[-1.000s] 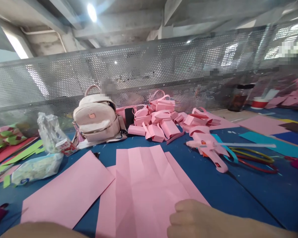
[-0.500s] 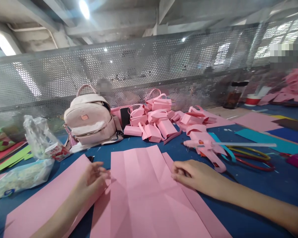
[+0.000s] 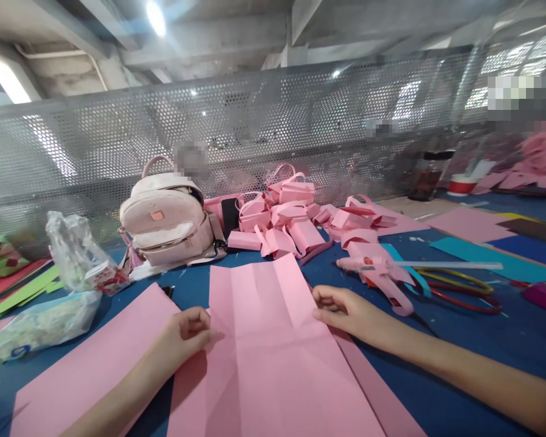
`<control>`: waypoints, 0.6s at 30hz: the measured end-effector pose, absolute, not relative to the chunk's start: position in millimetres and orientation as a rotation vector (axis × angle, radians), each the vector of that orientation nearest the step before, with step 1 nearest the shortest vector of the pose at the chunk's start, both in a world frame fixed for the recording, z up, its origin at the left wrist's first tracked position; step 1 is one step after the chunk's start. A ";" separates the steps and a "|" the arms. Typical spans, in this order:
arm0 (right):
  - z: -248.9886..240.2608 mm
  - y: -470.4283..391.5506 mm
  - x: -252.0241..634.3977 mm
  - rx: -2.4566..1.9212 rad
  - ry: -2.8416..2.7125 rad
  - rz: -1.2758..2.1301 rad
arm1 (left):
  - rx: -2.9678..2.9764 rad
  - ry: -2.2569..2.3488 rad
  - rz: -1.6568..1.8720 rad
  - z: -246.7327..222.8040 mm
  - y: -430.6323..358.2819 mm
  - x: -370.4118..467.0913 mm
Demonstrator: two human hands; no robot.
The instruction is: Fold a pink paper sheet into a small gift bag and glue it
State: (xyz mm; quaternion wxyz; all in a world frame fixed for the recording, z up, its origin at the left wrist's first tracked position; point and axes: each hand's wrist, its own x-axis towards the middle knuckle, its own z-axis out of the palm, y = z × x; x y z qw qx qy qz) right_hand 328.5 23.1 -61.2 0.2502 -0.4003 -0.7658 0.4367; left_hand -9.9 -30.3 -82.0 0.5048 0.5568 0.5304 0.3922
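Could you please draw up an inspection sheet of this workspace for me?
Surface: blue tabletop with small pale scraps.
Work items: creased pink paper sheet overlapping a flat pink paper sheet; folded pink paper pieces heaped beyond.
Clutter: pale pink backpack, crumpled clear plastic bag, pink plastic glue gun.
Hands: left hand and right hand, fingers curled, at the creased sheet's left and right edges.
Cables: thin black cord from the glue gun's handle, disappearing behind the right forearm.
Surroundings: grey perforated metal screen behind, concrete beams overhead.
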 end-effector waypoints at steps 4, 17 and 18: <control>-55.2 11.2 321.2 -0.925 -1.917 1.492 | 1.326 1.186 0.930 -86.4 -27.4 -6.9; -48.8 -1.6 312.5 -1.087 -1.867 1.428 | 1.252 1.068 0.969 -75.1 -30.8 9.7; -48.4 -1.9 311.7 -1.112 -1.861 1.426 | 1.232 1.057 0.974 -77.2 -31.2 9.8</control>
